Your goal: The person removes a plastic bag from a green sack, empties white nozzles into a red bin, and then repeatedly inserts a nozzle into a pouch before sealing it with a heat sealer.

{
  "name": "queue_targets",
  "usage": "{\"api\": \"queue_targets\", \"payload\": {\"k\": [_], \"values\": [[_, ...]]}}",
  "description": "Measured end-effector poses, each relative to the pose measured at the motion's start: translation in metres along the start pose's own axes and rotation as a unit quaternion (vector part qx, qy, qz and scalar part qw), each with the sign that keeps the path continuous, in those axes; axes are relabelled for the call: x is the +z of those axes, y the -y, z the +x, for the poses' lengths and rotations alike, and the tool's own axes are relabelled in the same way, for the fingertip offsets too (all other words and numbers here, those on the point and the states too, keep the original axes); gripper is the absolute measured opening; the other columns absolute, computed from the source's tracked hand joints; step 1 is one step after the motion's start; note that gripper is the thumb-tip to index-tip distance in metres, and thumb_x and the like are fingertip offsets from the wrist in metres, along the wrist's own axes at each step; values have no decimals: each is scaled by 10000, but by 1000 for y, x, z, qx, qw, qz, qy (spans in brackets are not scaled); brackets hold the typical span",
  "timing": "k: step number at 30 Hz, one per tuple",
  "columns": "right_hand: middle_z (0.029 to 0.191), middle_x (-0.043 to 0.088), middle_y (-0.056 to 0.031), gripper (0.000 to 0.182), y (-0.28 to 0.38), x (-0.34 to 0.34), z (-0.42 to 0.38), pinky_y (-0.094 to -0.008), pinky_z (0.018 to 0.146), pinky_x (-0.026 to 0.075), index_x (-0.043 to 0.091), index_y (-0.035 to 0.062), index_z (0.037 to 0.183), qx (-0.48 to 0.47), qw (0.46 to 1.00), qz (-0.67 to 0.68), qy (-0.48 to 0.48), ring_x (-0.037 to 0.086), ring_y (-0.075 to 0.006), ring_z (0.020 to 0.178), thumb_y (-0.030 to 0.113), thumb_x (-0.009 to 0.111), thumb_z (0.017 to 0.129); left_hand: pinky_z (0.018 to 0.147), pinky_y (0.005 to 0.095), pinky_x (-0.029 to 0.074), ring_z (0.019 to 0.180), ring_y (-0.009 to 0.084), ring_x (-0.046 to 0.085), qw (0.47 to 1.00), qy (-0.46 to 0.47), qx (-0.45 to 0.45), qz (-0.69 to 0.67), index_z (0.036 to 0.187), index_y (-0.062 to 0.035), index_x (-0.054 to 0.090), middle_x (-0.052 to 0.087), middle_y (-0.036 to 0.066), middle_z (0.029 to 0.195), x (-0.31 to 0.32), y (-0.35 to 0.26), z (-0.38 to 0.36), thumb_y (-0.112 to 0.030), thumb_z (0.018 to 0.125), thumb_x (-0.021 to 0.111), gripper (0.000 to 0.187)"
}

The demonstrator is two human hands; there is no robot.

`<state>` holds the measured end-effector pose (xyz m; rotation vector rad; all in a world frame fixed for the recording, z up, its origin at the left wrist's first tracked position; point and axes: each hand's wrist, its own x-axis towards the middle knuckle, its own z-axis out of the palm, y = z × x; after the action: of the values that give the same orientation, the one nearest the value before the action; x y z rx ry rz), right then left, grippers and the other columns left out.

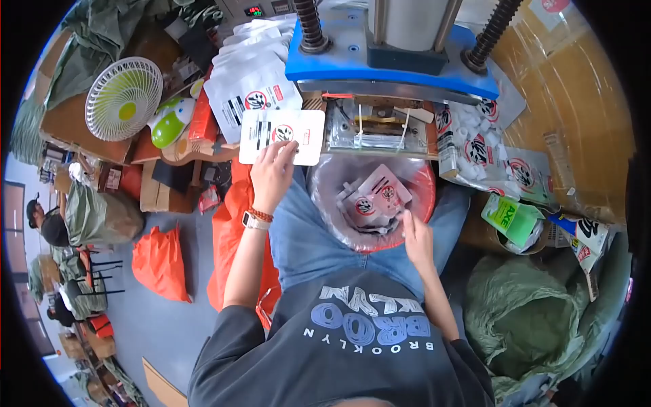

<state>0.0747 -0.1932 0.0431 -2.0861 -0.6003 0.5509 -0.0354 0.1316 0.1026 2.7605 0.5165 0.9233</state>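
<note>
My left hand point(272, 173), with a watch and a red bracelet at the wrist, has its fingers curled on a white printed pouch point(305, 139). That pouch lies just in front of a fanned stack of similar pouches point(251, 85). My right hand point(418, 239) is over the right rim of a lined red bin point(428, 183), fingers stretched out with nothing seen in them. Inside the bin, between my knees, lie several printed pouches point(380, 193). Ahead stands a press with a blue plate point(393, 64), above a bed holding a metal die point(380, 125).
A white-and-green fan point(125, 102) stands at left. Right of the press are a pile of small white pieces point(475, 136) and more printed pouches point(525, 173). A green container point(512, 220) and a large green sack point(522, 319) sit at right. An orange bag point(163, 264) lies on the floor.
</note>
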Motion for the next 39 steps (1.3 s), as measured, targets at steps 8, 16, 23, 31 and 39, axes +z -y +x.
{"api": "queue_targets", "payload": {"k": [8, 16, 23, 31, 39], "values": [[1133, 608, -213, 473, 123, -69, 17, -398, 943, 483, 383, -19, 1327, -286, 880, 376, 56, 612, -263, 1053, -18, 568, 891, 691, 297, 517, 800, 215, 660, 980, -75, -110, -148, 933, -64, 705, 687, 70, 912, -40, -69, -14, 136, 666, 597, 350], [1100, 654, -160, 249, 160, -79, 27, -422, 921, 524, 678, 10, 1015, -543, 835, -87, -24, 672, -307, 967, 4, 667, 766, 725, 303, 538, 861, 224, 668, 986, -39, 95, -132, 902, -35, 702, 690, 61, 909, -67, -117, 1, 92, 614, 618, 325], [1060, 692, -130, 280, 152, -85, 36, -484, 1079, 344, 675, 15, 1000, -378, 922, 57, 56, 673, -249, 996, 49, 745, 730, 674, 262, 539, 742, 191, 690, 918, 107, -17, -381, 906, -4, 718, 713, 92, 870, -32, -116, 0, -29, 769, 683, 144], [1202, 595, -153, 335, 123, -144, 40, -411, 990, 398, 547, 10, 1234, -178, 924, 105, -321, 534, -296, 1131, 131, 569, 923, 565, 213, 471, 677, 41, 589, 723, 126, -387, -558, 885, 58, 692, 688, 44, 781, 28, -117, 41, -200, 877, 677, 259], [1121, 591, -146, 263, 60, -133, 65, -413, 990, 338, 606, 29, 1108, -135, 947, -255, -138, 519, -337, 1063, 213, 492, 959, 668, 241, 483, 769, 98, 609, 726, 186, -341, -567, 962, 50, 670, 679, 55, 855, 36, -99, 60, -206, 887, 669, 268]]}}
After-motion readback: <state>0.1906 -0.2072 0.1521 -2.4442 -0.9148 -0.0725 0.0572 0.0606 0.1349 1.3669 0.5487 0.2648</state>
